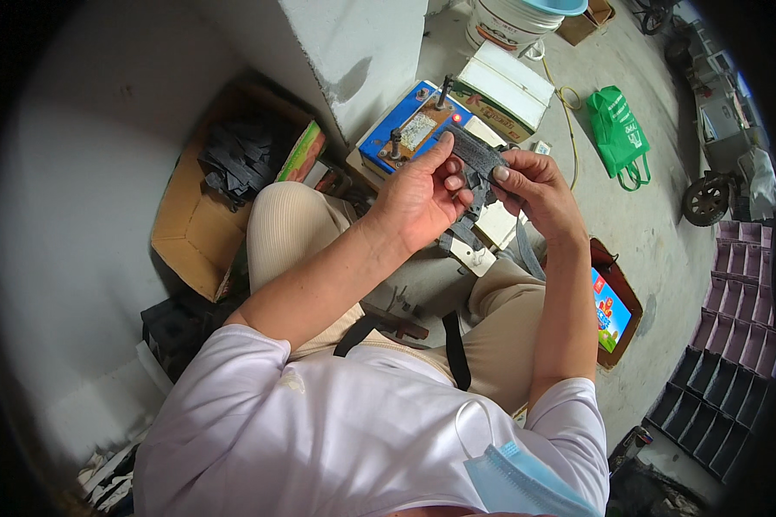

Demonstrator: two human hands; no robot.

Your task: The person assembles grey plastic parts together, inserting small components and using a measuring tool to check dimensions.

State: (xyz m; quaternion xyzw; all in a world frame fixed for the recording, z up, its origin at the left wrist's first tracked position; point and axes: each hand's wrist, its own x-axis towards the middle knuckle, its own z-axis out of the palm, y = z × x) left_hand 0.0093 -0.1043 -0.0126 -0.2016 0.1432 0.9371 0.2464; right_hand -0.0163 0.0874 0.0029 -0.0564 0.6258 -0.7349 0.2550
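Note:
A dark grey fabric strap (477, 153) is stretched between my two hands above my knees. Its left end is pinched by my left hand (418, 194), thumb on top and the other fingers curled below. My right hand (536, 191) grips the other end between thumb and fingers. More grey strips hang beneath the strap, partly hidden by my hands. Just beyond my hands stands a blue-topped machine (397, 121) with a rusty plate and two upright metal posts.
At my left, an open cardboard box (185, 241) holds a pile of dark strips (248, 159). A white-lidded carton (507, 82), a bucket (496, 24) and a green bag (616, 133) stand farther off. A lit screen (610, 312) sits by my right knee.

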